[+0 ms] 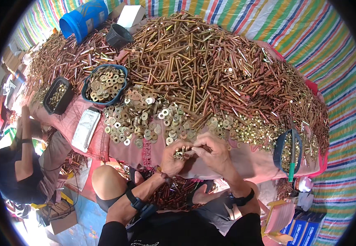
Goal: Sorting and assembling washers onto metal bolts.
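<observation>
My left hand (171, 162) is closed around a small bundle of brass-coloured bolts (180, 153), whose ends point up out of the fist. Close against it on the right, my right hand (213, 152) has thumb and finger pinched at the ends of the bundle; whatever small piece they hold is hidden. Just beyond both hands lie loose flat washers (145, 119) and, to the right, a spread of small nuts (256, 133). Behind these rises a big heap of long brass-coloured bolts (194, 65).
A blue bowl of washers (88, 95) and a black tray of small parts (48, 104) stand left. At right is a dark container (279, 162) with a green-handled tool (291, 170). A blue bucket (71, 26) lies tipped at the back. Another person (22, 164) sits left.
</observation>
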A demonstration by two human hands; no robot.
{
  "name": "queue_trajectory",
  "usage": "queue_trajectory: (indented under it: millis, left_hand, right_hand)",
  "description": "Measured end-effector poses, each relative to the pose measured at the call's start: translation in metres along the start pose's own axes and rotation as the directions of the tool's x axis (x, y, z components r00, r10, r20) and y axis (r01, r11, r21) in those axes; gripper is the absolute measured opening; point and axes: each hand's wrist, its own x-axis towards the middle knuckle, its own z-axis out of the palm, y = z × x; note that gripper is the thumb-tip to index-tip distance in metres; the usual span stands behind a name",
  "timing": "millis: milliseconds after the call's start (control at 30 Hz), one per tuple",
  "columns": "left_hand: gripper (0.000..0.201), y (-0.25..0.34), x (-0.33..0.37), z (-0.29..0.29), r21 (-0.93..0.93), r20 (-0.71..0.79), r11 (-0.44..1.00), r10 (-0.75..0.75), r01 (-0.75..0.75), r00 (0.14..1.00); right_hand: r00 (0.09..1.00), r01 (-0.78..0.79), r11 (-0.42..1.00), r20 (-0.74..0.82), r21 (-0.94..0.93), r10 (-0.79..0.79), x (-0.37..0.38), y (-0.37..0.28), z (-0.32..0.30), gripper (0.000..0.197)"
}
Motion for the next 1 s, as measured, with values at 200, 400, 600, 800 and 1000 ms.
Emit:
queue_trajectory:
  millis: [200,400,600,800,1000]
  left_hand:
    - [0.019,-0.002,-0.003,-0.002,-0.111,0.031,0.988,-0.106,0.109,0.994]
    - [0.018,-0.001,-0.002,-0.002,-0.043,0.016,0.998,-0.038,0.039,0.999]
    - [0.019,-0.001,-0.002,-0.005,-0.058,0.033,0.997,-0.048,0.05,0.998]
    - [0.024,-0.004,-0.002,-0.004,-0.061,0.047,0.997,-0.045,0.047,0.998]
    - [0.022,-0.002,-0.003,-0.003,-0.044,0.026,0.994,-0.101,0.102,0.995]
  right_hand:
    - [0.993,-0.12,0.993,-0.011,0.02,0.121,-0.003,-0.007,0.004,0.024]
    - [0.994,0.094,0.989,-0.036,-0.113,-0.099,-0.006,0.002,0.006,0.028]
    - [0.95,-0.31,0.949,0.051,0.059,0.307,-0.008,-0.001,0.005,0.024]
    - [0.997,0.047,0.999,-0.058,-0.009,-0.047,-0.005,0.006,0.009,0.025]
    - [0.984,-0.175,0.98,-0.029,0.097,0.178,-0.004,-0.009,0.004,0.028]
